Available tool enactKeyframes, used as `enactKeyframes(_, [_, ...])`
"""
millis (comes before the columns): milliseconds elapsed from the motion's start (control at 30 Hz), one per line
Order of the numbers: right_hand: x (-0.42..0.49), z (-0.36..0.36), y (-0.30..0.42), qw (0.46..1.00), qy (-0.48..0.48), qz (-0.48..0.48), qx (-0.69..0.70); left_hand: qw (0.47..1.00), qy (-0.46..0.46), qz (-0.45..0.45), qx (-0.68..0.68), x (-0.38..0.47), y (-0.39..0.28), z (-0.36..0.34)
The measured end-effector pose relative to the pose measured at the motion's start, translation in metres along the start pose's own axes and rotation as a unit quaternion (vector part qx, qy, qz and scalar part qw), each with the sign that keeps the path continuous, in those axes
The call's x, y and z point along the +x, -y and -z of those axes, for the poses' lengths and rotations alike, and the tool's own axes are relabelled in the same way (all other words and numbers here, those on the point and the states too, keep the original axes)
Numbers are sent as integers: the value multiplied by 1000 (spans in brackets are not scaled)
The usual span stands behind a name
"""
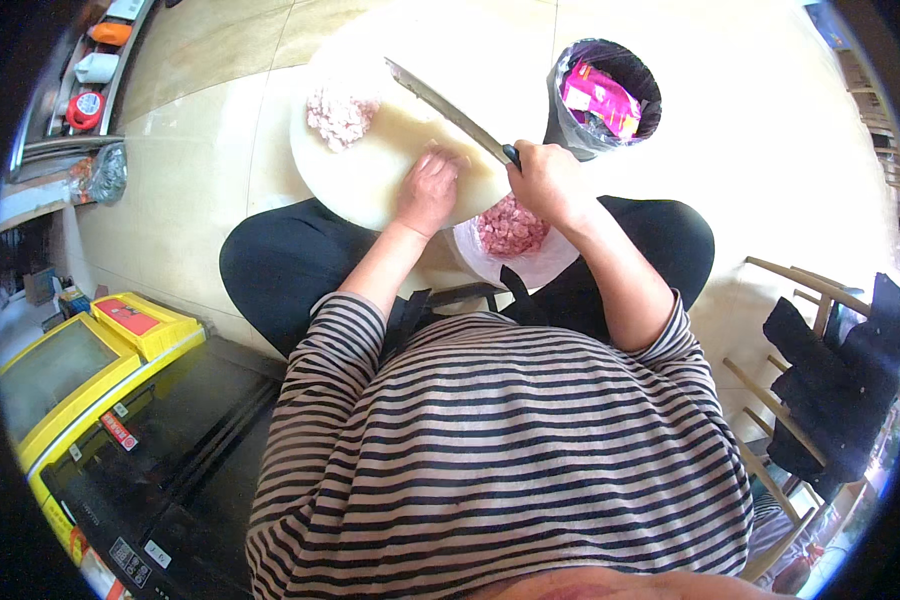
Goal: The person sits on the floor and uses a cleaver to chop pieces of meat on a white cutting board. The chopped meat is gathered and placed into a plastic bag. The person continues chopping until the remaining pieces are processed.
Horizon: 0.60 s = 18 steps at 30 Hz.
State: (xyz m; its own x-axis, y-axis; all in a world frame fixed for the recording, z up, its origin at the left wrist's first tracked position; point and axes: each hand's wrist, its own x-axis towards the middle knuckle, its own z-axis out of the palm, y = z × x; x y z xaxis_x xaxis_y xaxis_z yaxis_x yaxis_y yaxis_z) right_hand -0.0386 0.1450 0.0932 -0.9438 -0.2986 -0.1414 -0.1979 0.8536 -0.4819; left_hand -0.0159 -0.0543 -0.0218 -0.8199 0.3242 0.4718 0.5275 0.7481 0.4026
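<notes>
A round white cutting board (345, 191) lies before me, level with my knees. My right hand (553, 178) grips the black handle of a long kitchen knife (454, 112). Its blade slants over the board towards the far left. On the board, my left hand (429, 187) holds down a pale piece of raw meat (459, 160) with bent fingers, which partly hide it. A heap of chopped pale meat (343, 118) rests at the board's left side. Below the right edge of the board, between my legs, a container lined with clear plastic (471, 253) holds pinkish meat chunks (513, 226).
A bag-lined bin (560, 135) with a pink package (601, 97) stands beyond my right hand. Left of me is a black chest-like appliance with a yellow-framed top (120, 352). Wooden chair legs and dark cloth (825, 390) are on the right. Bottles (96, 67) line a shelf far left.
</notes>
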Motion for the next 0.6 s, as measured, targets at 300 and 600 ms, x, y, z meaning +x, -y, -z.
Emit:
enactKeyframes(300, [8,11,-16,984,29,-60,167,880,-164,374,-243,25,22,7])
enactKeyframes(600, [16,20,-17,840,149,-173,492,450,-39,425,-785,75,23,16])
